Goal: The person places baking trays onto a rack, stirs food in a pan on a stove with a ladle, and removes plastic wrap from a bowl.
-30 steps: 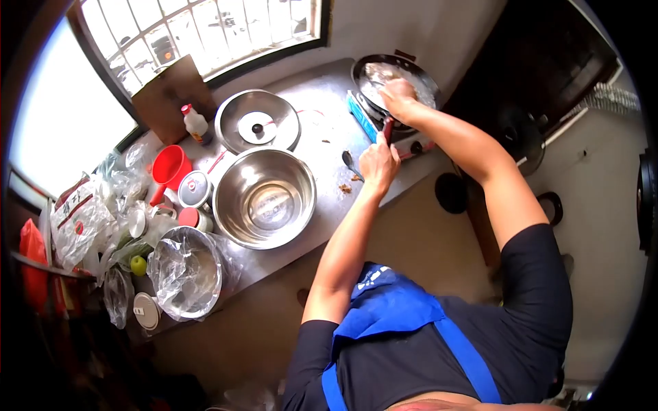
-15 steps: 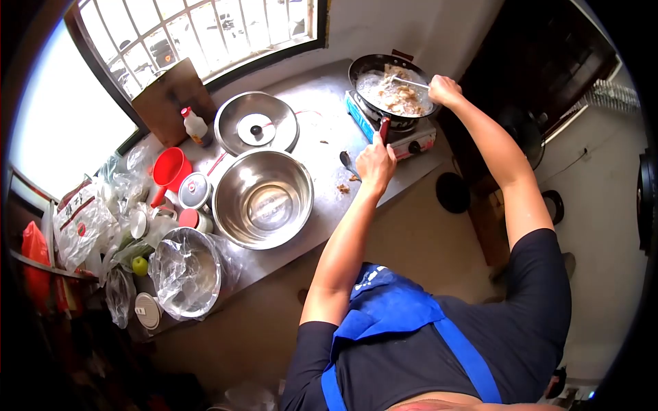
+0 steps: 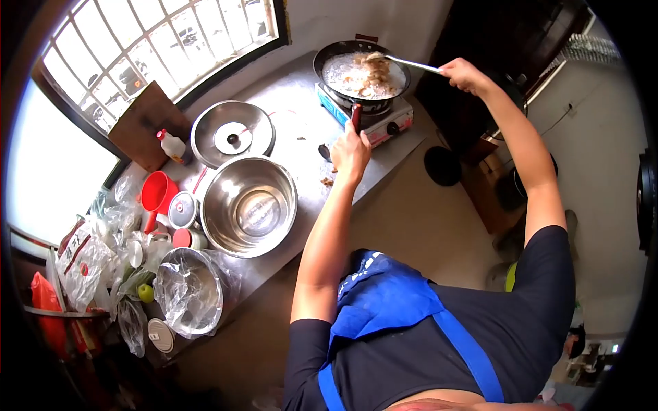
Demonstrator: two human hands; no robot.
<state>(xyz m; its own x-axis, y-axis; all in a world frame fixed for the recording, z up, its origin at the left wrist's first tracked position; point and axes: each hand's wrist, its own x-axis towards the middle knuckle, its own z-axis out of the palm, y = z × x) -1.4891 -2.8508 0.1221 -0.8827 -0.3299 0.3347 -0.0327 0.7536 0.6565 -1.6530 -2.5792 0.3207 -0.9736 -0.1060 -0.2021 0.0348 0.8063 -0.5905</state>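
A black wok [image 3: 327, 81] sits on a portable gas stove [image 3: 399, 122], with pale, bubbling liquid and golden-brown food pieces [image 3: 373, 77] in it. My left hand [image 3: 351, 152] is closed around the wok's reddish handle [image 3: 356, 115]. In my right hand [image 3: 464, 75] is a long-handled metal cooking utensil [image 3: 418, 66], which reaches over the wok's rim from the right. Its head is hidden among the food, so its shape cannot be made out. Near my left hand a dark ladle-like tool [image 3: 324, 151] lies on the counter, partly covered by the hand.
Left of the stove, the metal counter [image 3: 293, 103] carries a large steel bowl [image 3: 250, 205], a lid [image 3: 205, 137], a red dipper [image 3: 158, 192], jars, a bottle [image 3: 171, 145] and a plastic-covered bowl [image 3: 188, 291]. A cutting board [image 3: 147, 127] leans by the barred window.
My right hand has drawn up and away to the right of the wok, showing more of the utensil's handle. My left hand stays on the wok handle. The whole view has shifted.
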